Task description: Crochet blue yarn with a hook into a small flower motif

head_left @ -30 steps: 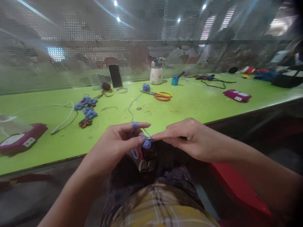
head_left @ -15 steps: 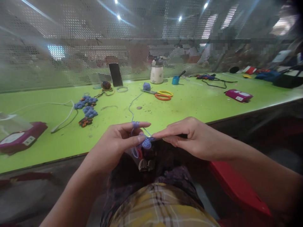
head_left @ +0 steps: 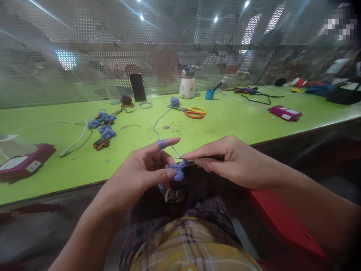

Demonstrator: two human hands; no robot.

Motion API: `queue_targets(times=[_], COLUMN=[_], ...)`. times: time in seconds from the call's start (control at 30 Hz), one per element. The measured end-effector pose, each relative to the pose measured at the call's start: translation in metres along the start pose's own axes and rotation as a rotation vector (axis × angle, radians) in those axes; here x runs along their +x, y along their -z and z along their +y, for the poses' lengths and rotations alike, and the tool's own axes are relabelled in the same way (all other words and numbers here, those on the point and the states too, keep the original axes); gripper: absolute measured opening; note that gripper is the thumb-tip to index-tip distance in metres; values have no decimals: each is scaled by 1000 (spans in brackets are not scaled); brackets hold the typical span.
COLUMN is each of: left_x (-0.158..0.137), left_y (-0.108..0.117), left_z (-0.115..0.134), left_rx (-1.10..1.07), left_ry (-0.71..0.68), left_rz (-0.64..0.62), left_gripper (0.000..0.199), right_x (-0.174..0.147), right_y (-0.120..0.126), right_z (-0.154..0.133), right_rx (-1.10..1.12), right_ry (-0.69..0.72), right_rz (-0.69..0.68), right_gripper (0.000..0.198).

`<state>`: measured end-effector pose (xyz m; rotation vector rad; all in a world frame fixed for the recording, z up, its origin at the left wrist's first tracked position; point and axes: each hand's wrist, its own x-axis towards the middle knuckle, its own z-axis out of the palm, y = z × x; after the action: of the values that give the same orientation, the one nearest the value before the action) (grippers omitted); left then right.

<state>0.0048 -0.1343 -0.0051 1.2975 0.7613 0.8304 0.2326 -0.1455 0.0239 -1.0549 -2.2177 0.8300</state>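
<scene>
Between thumb and fingers, my left hand pinches a small piece of blue-purple crochet. Yarn is wound round its raised index finger and runs back over the table to a small yarn ball. My right hand grips a crochet hook, its thin metal tip at the top of the crochet piece with yarn on it. Part of the hook is hidden under the right fingers. Both hands are just off the table's front edge, above my lap.
On the green table lie scissors, finished crochet flowers, a white cable and purple packs. Farther back stand a phone, a bottle and a blue pot. A perforated screen rises behind.
The right hand and hook have lifted slightly, drawing yarn up from the crochet piece. More of the piece now shows beyond my left thumb, a little farther right.
</scene>
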Motion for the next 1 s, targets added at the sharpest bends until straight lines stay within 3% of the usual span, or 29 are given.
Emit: queue_targets(times=[0.43, 1.0], left_x=[1, 0], left_y=[-4, -1], left_z=[-2, -8], left_rx=[-27, 21], left_ry=[27, 33], left_rz=[76, 94], left_gripper=[45, 35], right_x=[-4, -6], right_y=[3, 5], right_z=[1, -5], right_rx=[-56, -331], right_ry=[65, 248], right_rz=[-8, -90], right_gripper=[31, 37])
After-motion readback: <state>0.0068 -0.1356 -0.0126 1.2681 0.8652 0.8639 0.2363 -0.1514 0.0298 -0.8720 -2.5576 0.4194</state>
